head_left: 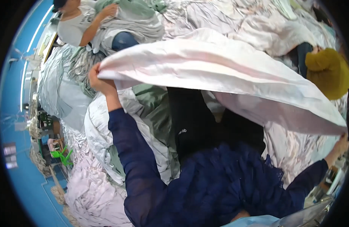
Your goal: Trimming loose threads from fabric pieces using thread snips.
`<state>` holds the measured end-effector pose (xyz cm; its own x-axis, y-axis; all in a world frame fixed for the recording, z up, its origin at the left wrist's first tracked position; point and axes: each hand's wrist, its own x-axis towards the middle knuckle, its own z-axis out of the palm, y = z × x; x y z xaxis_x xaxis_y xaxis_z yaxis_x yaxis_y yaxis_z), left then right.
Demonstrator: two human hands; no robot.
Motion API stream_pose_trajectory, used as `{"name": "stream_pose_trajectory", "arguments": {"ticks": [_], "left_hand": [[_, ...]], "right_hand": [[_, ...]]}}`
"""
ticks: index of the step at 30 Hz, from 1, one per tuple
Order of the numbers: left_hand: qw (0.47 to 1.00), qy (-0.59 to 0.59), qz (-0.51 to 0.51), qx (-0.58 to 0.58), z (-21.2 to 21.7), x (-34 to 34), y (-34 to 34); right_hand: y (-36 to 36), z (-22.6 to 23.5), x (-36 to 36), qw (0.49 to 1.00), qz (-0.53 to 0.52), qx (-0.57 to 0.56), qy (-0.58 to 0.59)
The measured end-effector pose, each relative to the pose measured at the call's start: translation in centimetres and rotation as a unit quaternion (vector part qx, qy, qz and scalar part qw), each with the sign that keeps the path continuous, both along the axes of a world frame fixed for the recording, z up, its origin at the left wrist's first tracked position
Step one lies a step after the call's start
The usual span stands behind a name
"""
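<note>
A large white cloth point(204, 62) with faint pink tints is stretched wide in the air above my lap, between both raised arms. My left hand point(101, 80) is closed on its left end. Far out at the right rim, my right hand point(339, 146) grips the opposite corner; its fingers are partly lost in the dark edge of the picture. The cloth bellies upward in the middle, and its near edge sags toward my black trousers point(189, 117). Beside my left leg lie a dark green cloth point(153, 109) and a crumpled white cloth point(102, 125).
Heaps of pale fabric point(254, 26) surround me. A person in a white shirt point(74, 28) sits at the far left, handling pale green cloth. Another person in a mustard top point(329, 72) bends at the right. A bright green plastic item point(63, 155) stands near the blue wall point(15, 189).
</note>
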<state>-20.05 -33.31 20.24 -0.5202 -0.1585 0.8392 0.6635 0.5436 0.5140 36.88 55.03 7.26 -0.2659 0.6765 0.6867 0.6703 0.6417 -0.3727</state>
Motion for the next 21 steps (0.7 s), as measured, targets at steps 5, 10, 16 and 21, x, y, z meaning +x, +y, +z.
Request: {"name": "stream_pose_trajectory", "arguments": {"ticks": [5,10,16,21], "left_hand": [[0.967,-0.134,0.138,-0.167,-14.6,4.3,-5.3],[0.946,-0.182,0.17,-0.207,-22.1,8.7,-7.3],[0.931,-0.261,0.188,-0.171,-23.5,10.5,-7.5],[0.941,-0.252,0.167,-0.152,-23.8,9.1,-8.2]], "right_hand": [[-2.9,-2.4,4.3,0.932,-0.007,-0.275,0.236],[-8.0,-7.4,2.8,0.891,0.045,-0.373,0.254],[-8.8,-9.5,4.6,0.874,0.044,-0.405,0.266],[-9.3,-9.0,4.4,0.876,0.04,-0.395,0.274]]}}
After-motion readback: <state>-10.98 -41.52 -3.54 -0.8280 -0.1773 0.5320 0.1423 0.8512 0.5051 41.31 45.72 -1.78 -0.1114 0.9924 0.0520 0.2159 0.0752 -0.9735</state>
